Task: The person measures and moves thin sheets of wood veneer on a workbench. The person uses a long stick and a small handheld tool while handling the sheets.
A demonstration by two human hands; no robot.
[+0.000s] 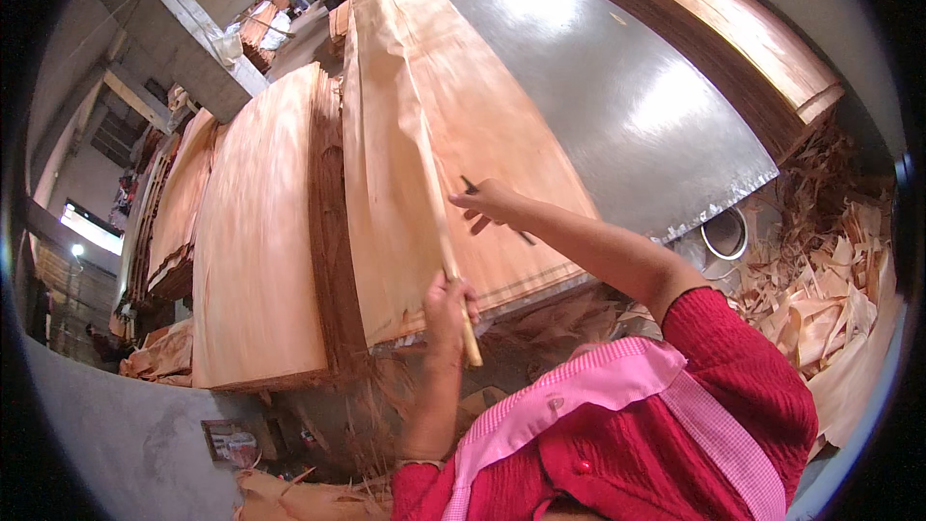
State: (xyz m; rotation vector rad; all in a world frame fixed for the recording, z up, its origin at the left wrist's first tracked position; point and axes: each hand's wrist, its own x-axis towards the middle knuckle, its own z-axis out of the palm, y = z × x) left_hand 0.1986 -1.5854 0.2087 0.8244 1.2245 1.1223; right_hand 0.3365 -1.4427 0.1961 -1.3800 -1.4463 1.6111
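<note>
My left hand (447, 304) grips the near end of a long, thin wooden stick (472, 347), which runs away from me along a raised fold in a wood veneer sheet (383, 195). Over the veneer to the right, my right hand (488, 206) holds a dark, slender tool, perhaps a knife; its tip shows past the fingers and its other end below the hand. The veneer lies on a table with a shiny metal top (615, 87), bare on the right side.
A tall veneer stack (260, 231) stands close on the left, another (723, 14) beyond the metal top. Veneer scraps (832, 304) pile up at the right. A white ring (725, 233) is by the table's near edge. A concrete pillar (188, 22) rises at the back left.
</note>
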